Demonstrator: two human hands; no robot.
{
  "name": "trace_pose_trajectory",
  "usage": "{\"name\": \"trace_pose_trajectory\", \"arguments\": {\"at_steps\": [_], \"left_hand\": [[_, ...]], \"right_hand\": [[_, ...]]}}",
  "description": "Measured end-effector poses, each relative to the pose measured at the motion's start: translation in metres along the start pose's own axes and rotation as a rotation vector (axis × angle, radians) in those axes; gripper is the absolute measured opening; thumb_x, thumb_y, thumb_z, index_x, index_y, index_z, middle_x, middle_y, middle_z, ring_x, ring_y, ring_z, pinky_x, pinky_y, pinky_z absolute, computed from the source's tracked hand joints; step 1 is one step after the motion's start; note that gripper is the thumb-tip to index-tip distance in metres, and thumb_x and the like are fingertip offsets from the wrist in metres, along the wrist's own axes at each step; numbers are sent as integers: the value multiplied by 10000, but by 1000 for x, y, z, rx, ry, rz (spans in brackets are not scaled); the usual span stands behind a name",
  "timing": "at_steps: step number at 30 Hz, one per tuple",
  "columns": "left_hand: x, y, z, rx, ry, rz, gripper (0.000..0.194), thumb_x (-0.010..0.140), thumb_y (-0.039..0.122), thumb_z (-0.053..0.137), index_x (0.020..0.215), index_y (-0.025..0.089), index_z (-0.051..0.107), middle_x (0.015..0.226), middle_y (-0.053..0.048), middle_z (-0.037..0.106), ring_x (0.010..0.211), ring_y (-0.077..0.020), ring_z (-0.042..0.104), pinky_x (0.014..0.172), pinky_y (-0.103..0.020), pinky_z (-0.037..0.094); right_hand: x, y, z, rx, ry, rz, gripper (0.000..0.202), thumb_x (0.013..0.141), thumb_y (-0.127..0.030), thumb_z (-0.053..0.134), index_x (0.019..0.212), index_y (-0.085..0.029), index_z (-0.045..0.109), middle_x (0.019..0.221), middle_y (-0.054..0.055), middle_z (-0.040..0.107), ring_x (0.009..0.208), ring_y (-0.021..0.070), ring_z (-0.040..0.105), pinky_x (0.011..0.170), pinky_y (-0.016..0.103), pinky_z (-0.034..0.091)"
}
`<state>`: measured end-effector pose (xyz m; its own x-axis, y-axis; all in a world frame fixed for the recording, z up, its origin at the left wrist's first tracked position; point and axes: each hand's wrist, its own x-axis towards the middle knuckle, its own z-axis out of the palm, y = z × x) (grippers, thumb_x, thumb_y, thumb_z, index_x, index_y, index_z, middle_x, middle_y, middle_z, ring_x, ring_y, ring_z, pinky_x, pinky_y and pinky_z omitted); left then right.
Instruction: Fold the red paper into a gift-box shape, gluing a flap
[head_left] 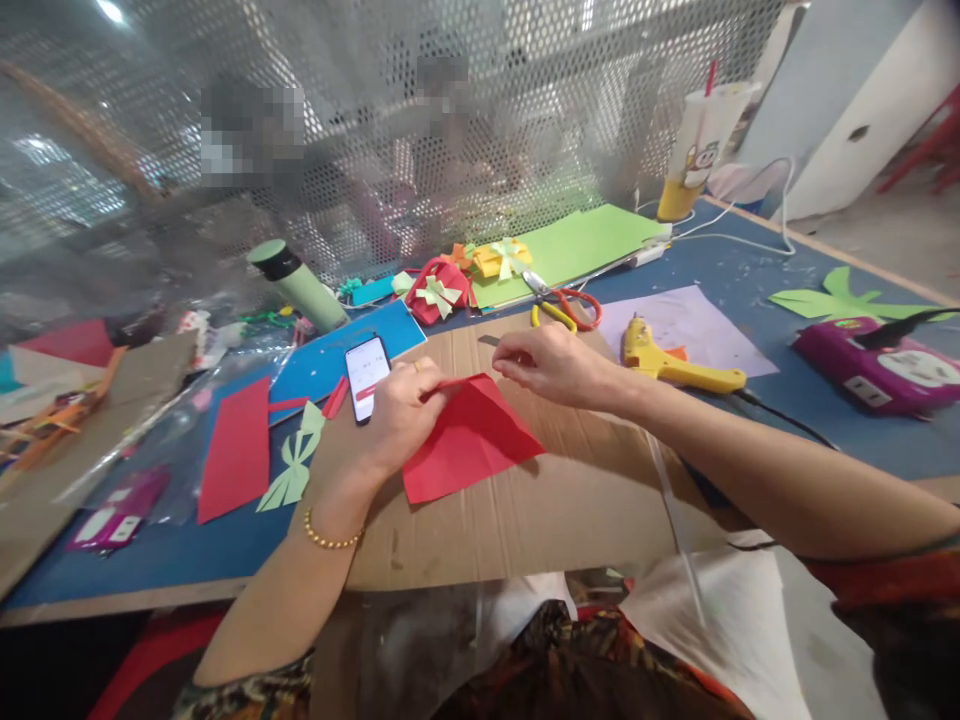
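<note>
My left hand point(409, 405), with a gold bead bracelet at its wrist, pinches the upper left edge of a folded piece of red paper point(465, 445). The paper stands partly raised over a brown cardboard sheet point(420, 555). My right hand point(544, 365) hovers just right of the paper's top edge, its fingers curled together in a pinch. Whether anything is between those fingertips I cannot make out. Close to the left hand lies a phone point(365, 372) with a lit screen. Scissors point(574, 305) with orange and yellow handles lie behind the right hand.
A yellow glue gun point(675, 368) rests on lilac paper point(701, 320), its cord trailing right. Purple boxes point(874, 365) sit at both sides. Red paper point(238, 450), green bows point(295, 455), a flask point(300, 285) and a drink cup point(694, 150) stand around; metal mesh point(480, 200) borders the back.
</note>
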<state>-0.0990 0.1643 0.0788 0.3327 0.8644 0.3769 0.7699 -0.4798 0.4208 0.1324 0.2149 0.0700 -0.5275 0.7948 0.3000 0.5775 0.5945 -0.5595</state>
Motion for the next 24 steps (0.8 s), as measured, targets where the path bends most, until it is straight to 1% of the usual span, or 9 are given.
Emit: {"name": "trace_pose_trajectory", "arguments": {"at_steps": [2,7,9,12,14,17,20,22,24], "left_hand": [[-6,1,-2,67,-1,69,253,929,125,542,903,209,779,883,-45,748,863,-193,672,788,-352,503],[-6,-7,-2,107,67,88,230,935,139,578,880,222,785,877,-40,783,846,-204,685,825,-386,520],[-5,-9,-1,123,70,76,222,952,170,586,874,228,786,869,-36,781,825,-205,683,802,-386,520],[-6,-9,-1,171,25,81,234,989,180,560,941,231,784,915,-43,781,847,-209,680,785,-378,517],[-6,-8,1,233,-20,111,227,1004,169,550,975,224,768,933,-49,774,846,-209,664,772,-369,509],[-5,-12,7,353,-36,190,236,1029,174,539,883,207,721,853,-53,738,779,-207,631,749,-364,481],[-4,-18,14,457,-60,236,245,1056,186,510,911,193,707,854,-66,724,784,-218,640,746,-369,446],[-2,-19,16,504,-101,238,236,1068,187,486,991,184,709,888,-79,726,814,-230,649,748,-374,420],[-1,-19,15,528,-143,230,263,1065,152,449,995,183,701,890,-84,720,810,-233,640,748,-378,394]], "right_hand": [[-1,0,10,6,51,27,176,924,-168,566,867,-133,729,716,31,657,645,126,513,650,287,326],[-8,-6,22,66,157,-52,218,977,-235,519,894,-148,701,784,44,660,672,130,488,665,285,327],[-13,-13,22,43,137,-82,245,999,-309,532,899,-147,687,809,51,658,677,132,480,659,286,315],[-18,-23,21,-104,60,-53,305,975,-423,604,936,-132,689,859,81,674,686,149,465,623,305,252],[-19,-27,20,-218,2,-15,252,967,-345,582,973,-124,704,900,102,696,682,159,455,603,323,204],[-17,-29,20,-320,-90,49,243,947,-204,506,998,-133,733,951,116,733,667,167,458,584,344,167],[-14,-29,20,-332,-130,92,268,929,-182,500,1012,-140,751,990,123,758,687,173,491,584,345,169],[-12,-28,20,-315,-124,96,271,924,-186,501,1008,-142,755,991,125,761,701,175,509,589,340,179],[-11,-26,20,-299,-107,101,270,926,-202,499,982,-144,756,965,125,757,703,177,516,592,336,193]]}}
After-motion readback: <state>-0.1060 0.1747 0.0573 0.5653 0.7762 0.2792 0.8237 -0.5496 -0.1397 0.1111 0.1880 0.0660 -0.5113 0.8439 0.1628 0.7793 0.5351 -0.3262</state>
